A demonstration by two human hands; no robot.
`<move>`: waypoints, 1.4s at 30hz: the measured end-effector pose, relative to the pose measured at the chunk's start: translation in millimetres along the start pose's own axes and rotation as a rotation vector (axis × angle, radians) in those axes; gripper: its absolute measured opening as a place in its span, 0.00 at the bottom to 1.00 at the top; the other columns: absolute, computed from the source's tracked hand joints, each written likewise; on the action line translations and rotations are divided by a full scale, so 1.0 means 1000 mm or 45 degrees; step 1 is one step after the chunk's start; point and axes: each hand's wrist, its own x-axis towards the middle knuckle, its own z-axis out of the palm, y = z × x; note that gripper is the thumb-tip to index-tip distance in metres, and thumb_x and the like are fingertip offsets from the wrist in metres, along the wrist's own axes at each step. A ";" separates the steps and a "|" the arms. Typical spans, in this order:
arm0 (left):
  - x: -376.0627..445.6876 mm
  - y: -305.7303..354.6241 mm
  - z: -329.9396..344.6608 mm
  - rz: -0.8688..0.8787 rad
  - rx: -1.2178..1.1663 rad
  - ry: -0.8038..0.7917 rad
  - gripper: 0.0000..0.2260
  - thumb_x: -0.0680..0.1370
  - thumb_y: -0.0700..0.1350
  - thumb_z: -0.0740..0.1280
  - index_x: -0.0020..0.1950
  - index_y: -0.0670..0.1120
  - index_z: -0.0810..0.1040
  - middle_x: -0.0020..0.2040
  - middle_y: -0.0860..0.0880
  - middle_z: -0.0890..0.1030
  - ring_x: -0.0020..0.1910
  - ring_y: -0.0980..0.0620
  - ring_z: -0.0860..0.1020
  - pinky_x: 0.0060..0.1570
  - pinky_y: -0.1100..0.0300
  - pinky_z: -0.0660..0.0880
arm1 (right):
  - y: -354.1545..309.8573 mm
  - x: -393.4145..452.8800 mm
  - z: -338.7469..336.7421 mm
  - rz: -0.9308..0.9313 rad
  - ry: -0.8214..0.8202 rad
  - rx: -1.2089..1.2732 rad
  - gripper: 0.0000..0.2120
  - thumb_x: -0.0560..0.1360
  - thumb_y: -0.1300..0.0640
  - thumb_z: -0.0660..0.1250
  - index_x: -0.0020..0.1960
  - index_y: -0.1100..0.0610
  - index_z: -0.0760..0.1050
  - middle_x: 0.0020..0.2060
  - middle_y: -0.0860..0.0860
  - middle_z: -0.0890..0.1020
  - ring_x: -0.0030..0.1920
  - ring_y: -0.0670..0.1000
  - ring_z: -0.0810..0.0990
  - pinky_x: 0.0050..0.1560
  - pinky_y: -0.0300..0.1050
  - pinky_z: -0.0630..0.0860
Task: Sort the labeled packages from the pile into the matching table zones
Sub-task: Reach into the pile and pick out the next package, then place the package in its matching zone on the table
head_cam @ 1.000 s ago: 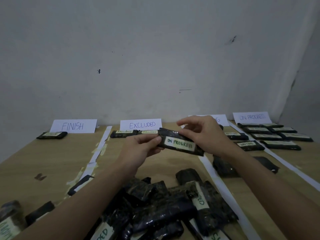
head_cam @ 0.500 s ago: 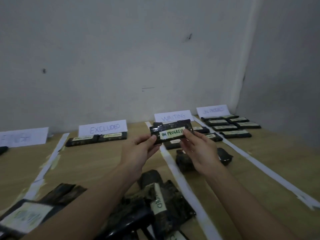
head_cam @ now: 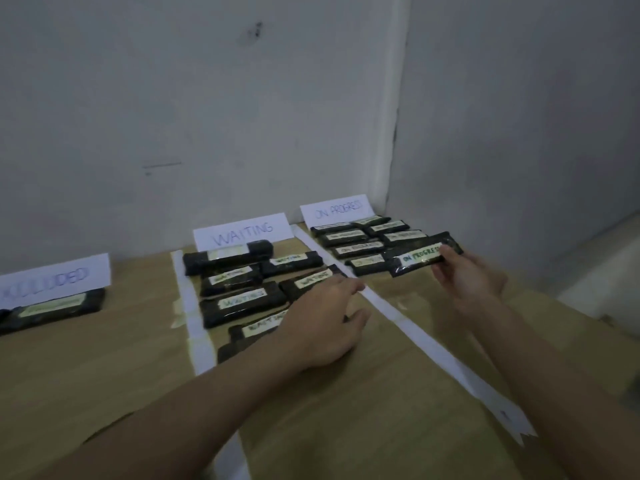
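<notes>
Item held: one dark, flat wrapped package [head_cam: 424,255] with a pale label reading ON PROGRESS; I see it tilted slightly, pinched at its right end by my right hand [head_cam: 467,277], over the front right of the ON PROGRESS zone. In that zone: seven similar labelled packages [head_cam: 360,239] lying flat in two columns before the ON PROGRESS sign [head_cam: 335,209]. WAITING zone: six dark packages [head_cam: 242,284] lying flat below the WAITING sign [head_cam: 242,232], one resting atop another. EXCLUDED zone: one package [head_cam: 55,308] visible before its sign [head_cam: 52,278].
</notes>
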 end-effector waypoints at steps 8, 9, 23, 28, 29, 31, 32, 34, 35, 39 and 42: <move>0.076 0.013 0.047 0.362 0.399 -0.277 0.16 0.78 0.51 0.57 0.64 0.47 0.70 0.61 0.49 0.73 0.59 0.49 0.72 0.60 0.51 0.69 | 0.005 0.118 -0.004 -0.214 0.452 -0.325 0.14 0.70 0.64 0.72 0.54 0.66 0.76 0.43 0.59 0.80 0.33 0.50 0.79 0.22 0.30 0.73; 0.084 0.012 0.051 0.385 0.417 -0.280 0.16 0.78 0.52 0.57 0.63 0.47 0.70 0.60 0.49 0.73 0.58 0.49 0.72 0.59 0.52 0.69 | 0.006 0.127 -0.002 -0.235 0.469 -0.348 0.14 0.70 0.64 0.72 0.54 0.65 0.76 0.44 0.59 0.79 0.34 0.51 0.79 0.21 0.29 0.72; 0.105 0.008 0.057 0.332 0.432 -0.314 0.17 0.79 0.54 0.55 0.66 0.49 0.67 0.63 0.51 0.71 0.61 0.50 0.71 0.60 0.52 0.68 | 0.014 0.147 -0.006 -0.450 0.332 -1.342 0.20 0.74 0.55 0.67 0.60 0.68 0.72 0.60 0.64 0.74 0.60 0.62 0.72 0.60 0.50 0.67; 0.077 0.007 0.024 0.254 0.432 -0.271 0.19 0.79 0.54 0.55 0.68 0.50 0.66 0.64 0.51 0.72 0.61 0.51 0.71 0.60 0.54 0.69 | 0.013 0.092 -0.002 -0.636 0.049 -1.477 0.09 0.74 0.58 0.66 0.51 0.61 0.77 0.49 0.59 0.80 0.51 0.58 0.77 0.51 0.47 0.73; 0.068 0.005 0.015 0.229 0.436 -0.270 0.19 0.79 0.54 0.56 0.69 0.50 0.66 0.65 0.51 0.71 0.62 0.50 0.71 0.61 0.54 0.69 | 0.013 0.078 0.002 -0.680 -0.046 -1.512 0.08 0.73 0.58 0.66 0.50 0.60 0.78 0.46 0.58 0.81 0.49 0.58 0.78 0.51 0.47 0.74; 0.046 -0.001 -0.004 0.171 0.465 -0.262 0.19 0.79 0.53 0.56 0.69 0.49 0.66 0.66 0.50 0.71 0.63 0.49 0.71 0.62 0.52 0.68 | 0.013 0.047 0.013 -0.775 -0.245 -1.554 0.06 0.72 0.58 0.67 0.47 0.59 0.79 0.43 0.56 0.82 0.46 0.58 0.80 0.50 0.49 0.76; 0.034 -0.004 -0.014 0.142 0.488 -0.258 0.19 0.79 0.53 0.56 0.68 0.49 0.67 0.65 0.49 0.72 0.63 0.48 0.72 0.61 0.52 0.69 | 0.014 0.029 0.020 -0.827 -0.340 -1.559 0.06 0.71 0.58 0.67 0.46 0.59 0.79 0.42 0.55 0.83 0.45 0.57 0.80 0.50 0.51 0.77; 0.006 -0.014 -0.034 0.086 0.543 -0.241 0.17 0.79 0.53 0.56 0.65 0.48 0.69 0.61 0.48 0.74 0.59 0.47 0.73 0.57 0.52 0.71 | 0.015 -0.008 0.037 -0.928 -0.510 -1.552 0.06 0.71 0.59 0.67 0.47 0.59 0.80 0.40 0.54 0.83 0.44 0.55 0.80 0.49 0.52 0.77; -0.009 -0.019 -0.045 0.050 0.563 -0.229 0.15 0.79 0.53 0.57 0.63 0.48 0.71 0.58 0.48 0.75 0.57 0.46 0.74 0.54 0.52 0.71 | 0.016 -0.028 0.046 -0.976 -0.590 -1.550 0.06 0.71 0.60 0.67 0.46 0.58 0.80 0.39 0.53 0.83 0.43 0.55 0.80 0.49 0.52 0.77; -0.078 -0.045 -0.086 -0.096 0.619 -0.181 0.15 0.78 0.52 0.58 0.61 0.47 0.72 0.59 0.47 0.76 0.57 0.45 0.75 0.55 0.50 0.72 | 0.025 -0.109 0.082 -1.123 -0.912 -1.556 0.05 0.72 0.59 0.67 0.47 0.57 0.80 0.40 0.52 0.83 0.40 0.50 0.79 0.46 0.47 0.77; -0.132 -0.061 -0.114 -0.206 0.657 -0.172 0.17 0.79 0.52 0.58 0.64 0.47 0.71 0.63 0.47 0.74 0.61 0.45 0.73 0.59 0.50 0.70 | 0.036 -0.165 0.103 -1.169 -1.084 -1.504 0.05 0.73 0.59 0.66 0.47 0.57 0.81 0.40 0.52 0.82 0.41 0.50 0.79 0.46 0.50 0.78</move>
